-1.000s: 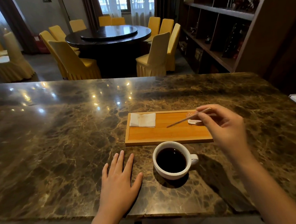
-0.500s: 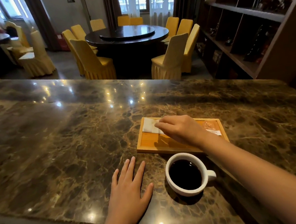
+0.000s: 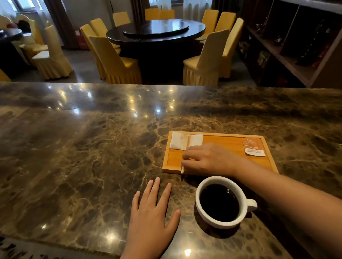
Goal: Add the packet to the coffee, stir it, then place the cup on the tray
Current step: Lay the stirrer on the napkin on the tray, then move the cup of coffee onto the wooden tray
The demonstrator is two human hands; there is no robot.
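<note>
Here, your right hand's fingertips [image 3: 186, 155] are pinched on a thin wooden stir stick [image 3: 187, 148], which lies across the left part of the wooden tray [image 3: 223, 140]; the stick's far end rests on a folded white napkin [image 3: 178, 141], and its near end reaches the tray's front edge. Your right hand [image 3: 208, 159] lies knuckles-up over the tray, with its forearm running back past the right side of the cup. Your left hand [image 3: 150, 215] lies flat, palm down on the marble counter [image 3: 71, 156], fingers spread and grasping nothing. The white cup [image 3: 208, 219] of black coffee [image 3: 219, 202] stands on the counter just in front of the tray, between your two arms, handle pointing right. The orange packet [image 3: 254, 146] lies flat at the tray's far right corner, well apart from your right hand and untouched.
</note>
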